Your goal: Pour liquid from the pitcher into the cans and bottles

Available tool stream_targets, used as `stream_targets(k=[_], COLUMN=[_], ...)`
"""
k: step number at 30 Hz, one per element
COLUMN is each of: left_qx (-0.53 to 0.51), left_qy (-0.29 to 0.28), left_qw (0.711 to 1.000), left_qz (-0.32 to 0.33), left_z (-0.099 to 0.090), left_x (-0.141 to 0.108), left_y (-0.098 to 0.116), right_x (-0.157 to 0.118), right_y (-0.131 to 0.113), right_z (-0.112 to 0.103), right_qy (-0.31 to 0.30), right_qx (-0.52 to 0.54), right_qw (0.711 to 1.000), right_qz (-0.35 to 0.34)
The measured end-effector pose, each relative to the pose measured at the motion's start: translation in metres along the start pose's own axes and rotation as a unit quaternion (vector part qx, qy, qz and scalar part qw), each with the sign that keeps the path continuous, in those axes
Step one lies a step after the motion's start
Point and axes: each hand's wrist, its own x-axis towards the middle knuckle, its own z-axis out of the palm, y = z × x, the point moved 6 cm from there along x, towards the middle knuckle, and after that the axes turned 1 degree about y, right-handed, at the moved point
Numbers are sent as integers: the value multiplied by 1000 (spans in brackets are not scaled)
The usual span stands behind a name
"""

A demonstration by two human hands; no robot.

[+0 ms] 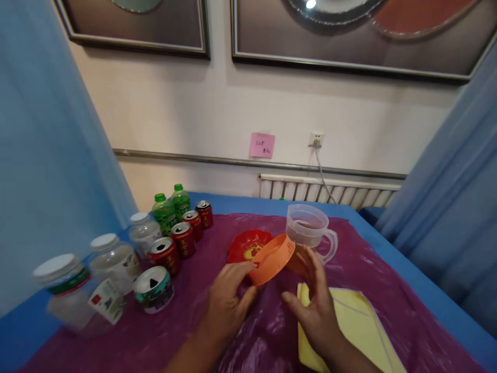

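A shallow round orange plastic dish (pixel 274 260) is tilted up on its side, gripped at its left edge between the fingers and thumb of my left hand (pixel 231 298). My right hand (pixel 316 305) is just right of it, thumb and fingers spread apart. Behind those fingers shows another orange piece (pixel 295 263); whether they touch it is unclear. A red scalloped plate (pixel 240 246) with a yellow print lies behind the dish. Beyond my right hand stands a clear plastic measuring jug (pixel 305 233) with liquid in it. A folded yellow cloth (pixel 357 321) lies under my right hand.
At left stand several red drink cans (pixel 183 241), a green-and-white can (pixel 154 298), clear jars with white lids (pixel 112 261) and two green bottles (pixel 165 215). Purple plastic sheeting (pixel 186 331) covers the blue table (pixel 388 254). Blue curtains (pixel 50 134) hang on both sides.
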Motion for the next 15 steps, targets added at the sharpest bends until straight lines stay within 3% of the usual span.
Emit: stream_targets(k=[3, 7, 15], left_qx=[-40, -72, -74], left_qy=[7, 16, 15], left_qw=[999, 996, 997], left_qz=[11, 40, 17], left_z=[16, 29, 50], left_x=[5, 4, -13], left_y=[13, 26, 20], right_x=[-4, 0, 5], right_y=[15, 22, 19], right_z=[8, 7, 10], right_qy=[-21, -5, -7], right_qx=[71, 129, 159], right_qw=[996, 990, 983], right_qz=[41, 63, 89])
